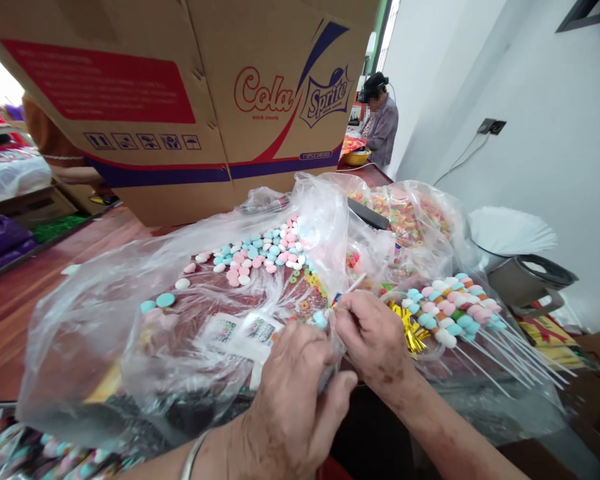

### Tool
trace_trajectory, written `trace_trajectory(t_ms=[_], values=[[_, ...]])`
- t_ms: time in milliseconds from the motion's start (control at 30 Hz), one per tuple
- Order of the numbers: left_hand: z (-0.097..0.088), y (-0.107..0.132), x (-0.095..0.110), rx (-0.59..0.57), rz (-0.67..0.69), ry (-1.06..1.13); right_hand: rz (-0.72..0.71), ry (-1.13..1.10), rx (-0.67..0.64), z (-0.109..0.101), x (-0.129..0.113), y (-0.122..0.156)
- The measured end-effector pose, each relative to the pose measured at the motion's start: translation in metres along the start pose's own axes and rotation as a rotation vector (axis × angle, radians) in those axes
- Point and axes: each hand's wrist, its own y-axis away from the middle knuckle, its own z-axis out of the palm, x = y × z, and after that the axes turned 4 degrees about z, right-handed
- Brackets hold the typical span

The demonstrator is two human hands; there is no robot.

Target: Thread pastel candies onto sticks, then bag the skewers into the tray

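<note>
This looks like a small candy-packing workshop. Loose pastel candies [253, 255] and candy skewers [453, 310] crowd a plastic-covered counter [97, 243], with a printed "stick candy" carton [210, 100] behind.

Between the left hand [297, 393] and the right hand [377, 337] lies a wrapper [334, 343]. Just left of the left hand are packets [235, 329]; beyond them, on plastic [75, 333], candies [245, 260] lie loose. A carton [155, 87] stands behind these. Just right of the right hand is tinsel [413, 330], then candy skewers [453, 310], with a jug [523, 283] farther right. Past the right hand, candy rings [423, 213] lie in a bag [457, 200].
</note>
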Motion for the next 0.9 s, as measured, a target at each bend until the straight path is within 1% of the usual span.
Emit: trace_trajectory(t_ms=[33,100,133,167,200,233,267,300,333,367,400,433,467,500,533,567,600,633,667,767,800,833,867,900], values=[[-0.001,0.0,0.001,-0.025,-0.152,0.138,-0.004,-0.055,0.023,0.0,-0.007,-0.004],[-0.007,-0.006,0.002,-0.055,-0.535,0.499,-0.041,-0.162,0.04,-0.001,-0.023,-0.006],[-0.012,-0.012,0.001,-0.032,-0.694,0.689,-0.064,-0.205,0.033,-0.002,-0.031,-0.006],[-0.018,-0.019,0.0,0.01,-0.784,0.868,-0.083,-0.24,0.018,-0.003,-0.038,-0.004],[-0.027,-0.025,-0.001,0.053,-0.809,1.012,-0.094,-0.268,-0.005,-0.003,-0.042,-0.002],[-0.036,-0.03,-0.003,0.094,-0.784,1.115,-0.092,-0.291,-0.03,-0.003,-0.045,0.0],[-0.045,-0.034,-0.005,0.127,-0.724,1.177,-0.076,-0.311,-0.055,-0.003,-0.045,0.002],[-0.054,-0.035,-0.007,0.119,-0.655,1.208,-0.052,-0.328,-0.077,-0.002,-0.043,0.003],[-0.06,-0.035,-0.009,0.052,-0.605,1.202,-0.027,-0.336,-0.086,-0.001,-0.04,0.003],[-0.064,-0.033,-0.011,-0.038,-0.575,1.157,-0.01,-0.326,-0.079,0.001,-0.036,0.004],[-0.066,-0.03,-0.013,-0.129,-0.592,1.095,-0.008,-0.301,-0.064,0.003,-0.033,0.004],[-0.065,-0.028,-0.015,-0.188,-0.643,1.033,-0.017,-0.269,-0.045,0.005,-0.031,0.004],[-0.062,-0.026,-0.016,-0.197,-0.714,0.989,-0.039,-0.236,-0.034,0.008,-0.03,0.005],[-0.059,-0.024,-0.017,-0.164,-0.794,0.973,-0.066,-0.212,-0.029,0.01,-0.031,0.006],[-0.055,-0.024,-0.016,-0.102,-0.861,0.984,-0.09,-0.209,-0.032,0.013,-0.034,0.009],[-0.052,-0.024,-0.015,-0.033,-0.892,1.011,-0.105,-0.236,-0.043,0.017,-0.037,0.012],[-0.049,-0.024,-0.012,0.032,-0.892,1.029,-0.101,-0.294,-0.061,0.02,-0.042,0.016],[-0.046,-0.024,-0.008,0.091,-0.878,1.024,-0.062,-0.378,-0.088,0.023,-0.047,0.02],[-0.045,-0.024,-0.004,0.152,-0.865,1.0,0.02,-0.482,-0.129,0.027,-0.053,0.024],[-0.04,-0.02,0.007,0.385,-0.823,0.876,0.413,-0.805,-0.321,0.037,-0.067,0.037],[-0.04,-0.017,0.008,0.459,-0.809,0.839,0.518,-0.88,-0.389,0.04,-0.071,0.04],[-0.042,-0.013,0.008,0.507,-0.798,0.803,0.57,-0.925,-0.457,0.043,-0.074,0.043],[-0.046,-0.008,0.006,0.526,-0.79,0.751,0.566,-0.939,-0.516,0.044,-0.075,0.045],[-0.052,-0.002,0.003,0.517,-0.789,0.684,0.521,-0.918,-0.56,0.045,-0.075,0.046]])
